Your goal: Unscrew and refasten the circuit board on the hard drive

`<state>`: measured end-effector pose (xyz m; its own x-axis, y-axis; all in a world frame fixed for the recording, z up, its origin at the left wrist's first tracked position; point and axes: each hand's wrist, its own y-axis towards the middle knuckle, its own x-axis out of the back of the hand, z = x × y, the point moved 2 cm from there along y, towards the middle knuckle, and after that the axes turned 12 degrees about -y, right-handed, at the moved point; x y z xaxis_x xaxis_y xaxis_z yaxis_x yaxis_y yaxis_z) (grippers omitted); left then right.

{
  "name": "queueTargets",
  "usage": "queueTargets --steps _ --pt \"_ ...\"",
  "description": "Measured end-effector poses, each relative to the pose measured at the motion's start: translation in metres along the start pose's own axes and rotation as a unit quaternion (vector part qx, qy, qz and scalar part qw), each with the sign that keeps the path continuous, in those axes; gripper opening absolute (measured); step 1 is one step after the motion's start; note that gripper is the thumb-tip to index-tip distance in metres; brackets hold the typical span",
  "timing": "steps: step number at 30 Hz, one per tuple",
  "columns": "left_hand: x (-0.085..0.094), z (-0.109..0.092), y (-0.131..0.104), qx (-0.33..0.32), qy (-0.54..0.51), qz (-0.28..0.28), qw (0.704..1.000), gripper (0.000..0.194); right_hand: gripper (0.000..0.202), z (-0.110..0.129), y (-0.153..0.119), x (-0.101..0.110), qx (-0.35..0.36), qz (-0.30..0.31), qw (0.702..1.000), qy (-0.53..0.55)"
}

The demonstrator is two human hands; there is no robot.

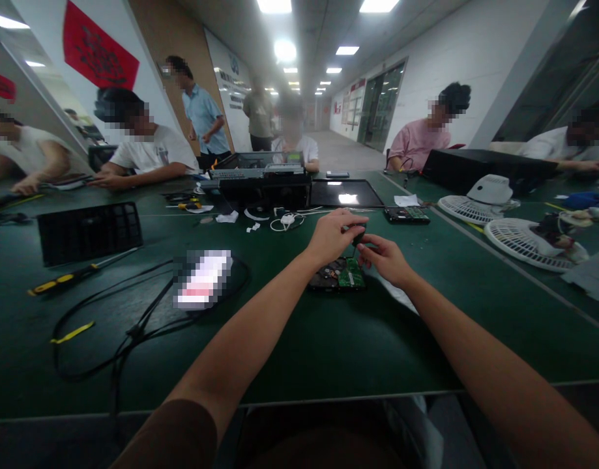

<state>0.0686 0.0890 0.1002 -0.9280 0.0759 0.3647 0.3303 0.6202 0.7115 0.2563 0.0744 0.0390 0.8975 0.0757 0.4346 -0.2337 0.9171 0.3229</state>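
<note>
Your left hand point(332, 236) is narrowed, thumb and fingertips pinching the dark handle of a small screwdriver point(360, 233), its shaft directed down at the board. Your right hand point(388, 259) is partly curled, thumb and fingertips beside the shaft; whether they grip it cannot be determined. Below both hands lies the hard drive point(334, 279), flat on the green surface point(299, 352), well in from its near edge, circuit board point(352, 277) facing up.

Handling, by judgement: the drive should be rigid and dense for its size, yet able to turn on a smooth surface. The board is presumed fragile; take hold by the drive's side edges, clear of its components. The screwdriver should be light and liable to slip if tilted.

Pose: your left hand arches above the drive, back upward; your right comes in lower, its wrist by a white sheet point(401, 299). Both forearms cross the surface's near edge and converge.

Outward: a second drive point(409, 215) lies nearer the far edge, while a yellow-and-black screwdriver point(67, 280) rests toward the surface's left side
</note>
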Motion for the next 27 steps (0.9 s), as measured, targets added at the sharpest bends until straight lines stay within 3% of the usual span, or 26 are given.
queueTargets --steps 8,17,23,27 --pt "-0.0024 0.0017 -0.0016 -0.005 -0.036 0.02 0.999 0.03 0.045 -0.0058 0.0028 0.0035 -0.001 -0.023 1.0 -0.016" --pt "-0.0048 0.0009 -0.0031 0.001 -0.048 0.007 0.999 0.017 0.041 -0.0029 0.0014 -0.0004 0.01 -0.018 1.0 -0.008" --pt "-0.0069 0.0047 -0.0043 0.019 -0.095 -0.012 0.995 0.031 0.044 -0.0045 0.0012 -0.0006 0.011 -0.028 1.0 0.001" --pt "-0.0064 0.0053 -0.004 0.009 -0.064 -0.01 0.998 0.021 0.042 -0.0053 0.0016 -0.0006 0.011 -0.026 1.0 0.005"
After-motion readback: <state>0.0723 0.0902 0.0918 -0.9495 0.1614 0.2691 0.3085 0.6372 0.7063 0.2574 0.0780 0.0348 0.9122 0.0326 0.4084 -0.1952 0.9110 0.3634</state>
